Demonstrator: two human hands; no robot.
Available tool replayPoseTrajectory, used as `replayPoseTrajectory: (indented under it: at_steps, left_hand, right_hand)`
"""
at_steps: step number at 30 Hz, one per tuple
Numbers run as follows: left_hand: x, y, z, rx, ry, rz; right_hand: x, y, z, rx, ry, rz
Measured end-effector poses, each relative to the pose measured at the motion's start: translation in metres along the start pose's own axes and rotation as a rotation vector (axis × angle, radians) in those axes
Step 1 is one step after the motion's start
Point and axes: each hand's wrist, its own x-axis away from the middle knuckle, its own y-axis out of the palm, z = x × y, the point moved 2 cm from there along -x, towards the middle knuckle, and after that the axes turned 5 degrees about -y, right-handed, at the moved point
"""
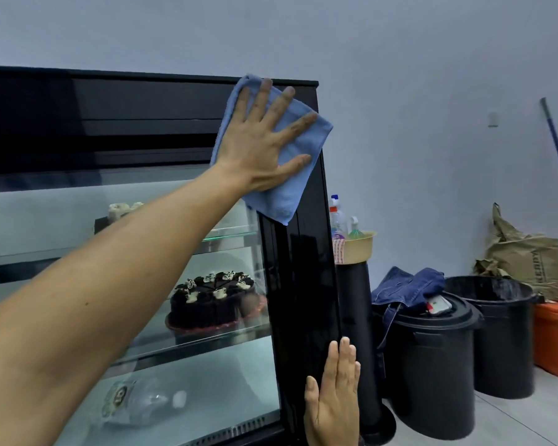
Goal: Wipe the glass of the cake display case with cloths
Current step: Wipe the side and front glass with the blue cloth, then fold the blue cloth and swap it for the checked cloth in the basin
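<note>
Left hand, grip spread flat, presses blue cloth on display case top right corner, over black frame. Right hand, fingers straight, braces lower edge. Judged mid-task: front glass below likely unwiped; streaks unclear.

At the right of your frame you see two black bins, denim draped over the nearer one. A beige basket of spray bottles sits at centre-right; a crumpled paper bag tops an orange box.
</note>
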Motion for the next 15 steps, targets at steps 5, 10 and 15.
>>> replayPoseTrajectory:
  at_steps: [5,10,15]
  left_hand:
    - [-0.009,0.004,-0.013,0.069,0.02,0.078]
    - [-0.018,-0.001,-0.036,0.055,-0.121,0.106]
    - [-0.038,-0.043,-0.063,0.117,-0.315,-0.034]
  right_hand:
    - [-0.02,0.007,-0.004,-0.031,0.087,0.131]
    - [-0.182,-0.037,-0.085,-0.373,0.114,0.369]
    - [-0.414,-0.108,-0.175,-0.453,0.093,0.142]
